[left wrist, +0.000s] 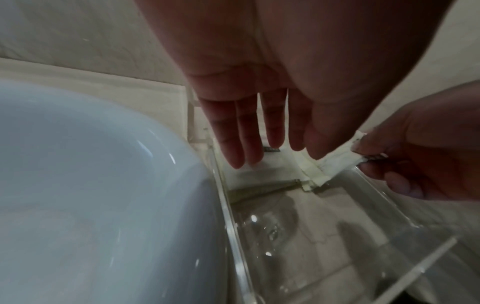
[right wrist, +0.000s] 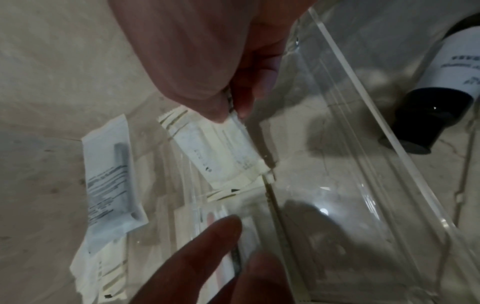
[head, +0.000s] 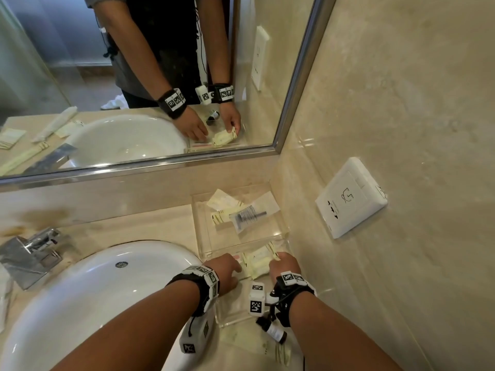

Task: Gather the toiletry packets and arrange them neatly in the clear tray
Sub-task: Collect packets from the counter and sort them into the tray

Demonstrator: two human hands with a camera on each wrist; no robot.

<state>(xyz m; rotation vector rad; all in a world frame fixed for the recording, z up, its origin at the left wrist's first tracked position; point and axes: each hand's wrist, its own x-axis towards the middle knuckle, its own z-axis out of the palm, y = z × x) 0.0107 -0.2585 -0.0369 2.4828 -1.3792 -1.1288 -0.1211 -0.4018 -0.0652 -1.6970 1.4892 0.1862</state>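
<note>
The clear tray (head: 198, 231) stands on the counter between the basin and the side wall. Its far compartment holds cream packets (head: 223, 203) and a clear-wrapped dark item (head: 247, 215). Over the near compartment my right hand (head: 284, 263) pinches the edge of a cream toiletry packet (head: 261, 259) between thumb and finger (right wrist: 215, 102), its far end resting on the tray floor (right wrist: 223, 152). My left hand (head: 227, 269) reaches in beside it with straight fingers (left wrist: 242, 133), tips on a flat packet (left wrist: 259, 172) lying in the tray.
A white basin (head: 107, 290) lies left of the tray, with a chrome tap (head: 32, 253) behind it. A small dark bottle (head: 273, 332) and another packet (head: 281, 353) lie on the counter in front of the tray. A wall socket (head: 351, 196) and the mirror (head: 134, 76) stand close by.
</note>
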